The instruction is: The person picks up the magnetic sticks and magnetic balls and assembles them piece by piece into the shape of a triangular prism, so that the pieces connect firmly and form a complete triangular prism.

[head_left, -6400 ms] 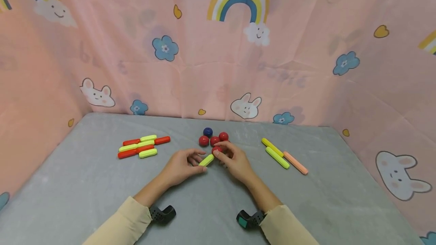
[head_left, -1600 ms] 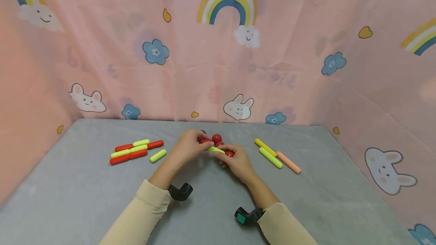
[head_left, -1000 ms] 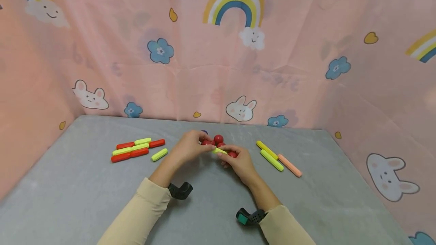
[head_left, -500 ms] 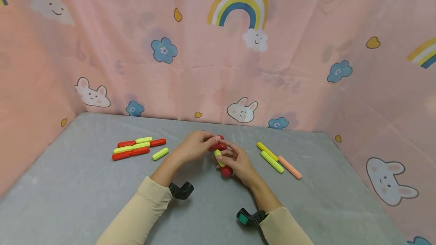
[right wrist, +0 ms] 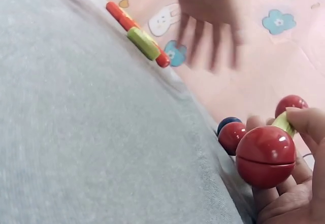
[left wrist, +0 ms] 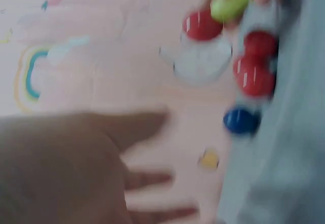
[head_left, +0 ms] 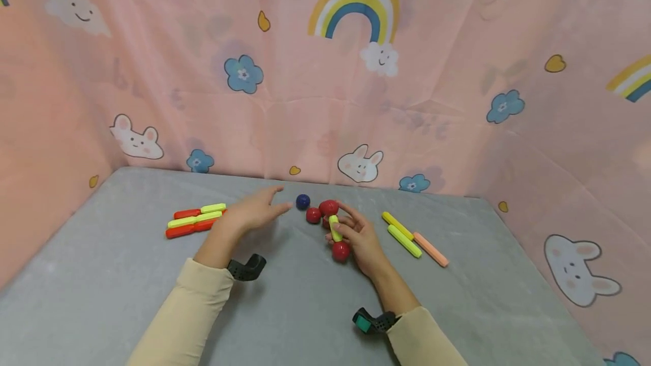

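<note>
My right hand point(head_left: 363, 239) pinches a short yellow-green stick point(head_left: 335, 229) between thumb and fingers. A red ball point(head_left: 341, 251) sits at the stick's near end and another red ball point(head_left: 329, 208) at its far end. In the right wrist view the near ball point(right wrist: 265, 155) shows a groove around its middle. My left hand point(head_left: 251, 212) holds nothing, its fingers extended, blurred in its own wrist view. It is over the table between the balls and the left-hand sticks. A loose yellow-green stick point(right wrist: 143, 43), hidden behind that hand in the head view, shows in the right wrist view.
Behind the held piece lie a dark blue ball point(head_left: 303, 202) and loose red balls point(head_left: 313, 215). Joined red and yellow-green sticks point(head_left: 193, 222) lie in rows at left. At right are a yellow stick point(head_left: 398, 225), a yellow-green one point(head_left: 404, 241) and an orange one point(head_left: 430, 249).
The right hand has turned the stick from crosswise to pointing away, and a second red ball is now at its far end. My left hand has let go and moved left.
</note>
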